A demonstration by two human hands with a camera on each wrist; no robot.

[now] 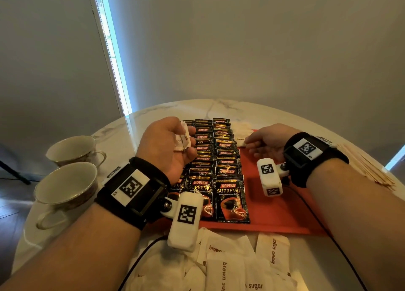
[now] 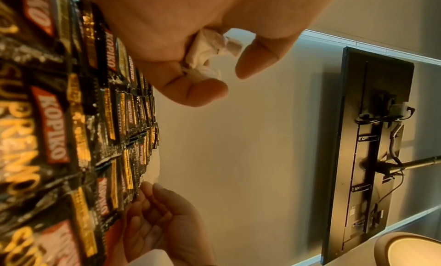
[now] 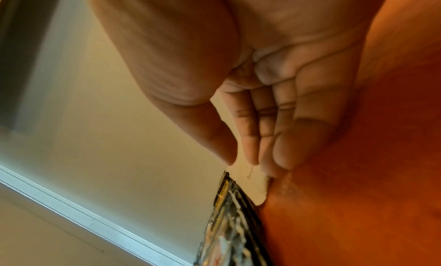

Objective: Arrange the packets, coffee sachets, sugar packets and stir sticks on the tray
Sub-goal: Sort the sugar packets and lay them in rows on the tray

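Observation:
An orange tray (image 1: 282, 211) lies on the marble table, its left part covered by overlapping rows of black Kopiko coffee sachets (image 1: 228, 159). My left hand (image 1: 173, 141) hovers over those rows and grips a small bunch of white brown sugar packets (image 1: 183, 138), which also show crumpled in the left wrist view (image 2: 205, 51). My right hand (image 1: 263, 140) lies low on the tray with straight fingers (image 3: 281, 138) touching a white sugar packet (image 3: 250, 177) at the far end. Stir sticks (image 1: 368, 168) lie in a pile off the tray at the right.
Two empty teacups (image 1: 70, 168) stand at the table's left edge. Loose brown sugar packets (image 1: 241, 262) lie heaped on the table just in front of the tray. Black cables (image 1: 341, 247) run from both wrists over the near edge. A wall stands behind the table.

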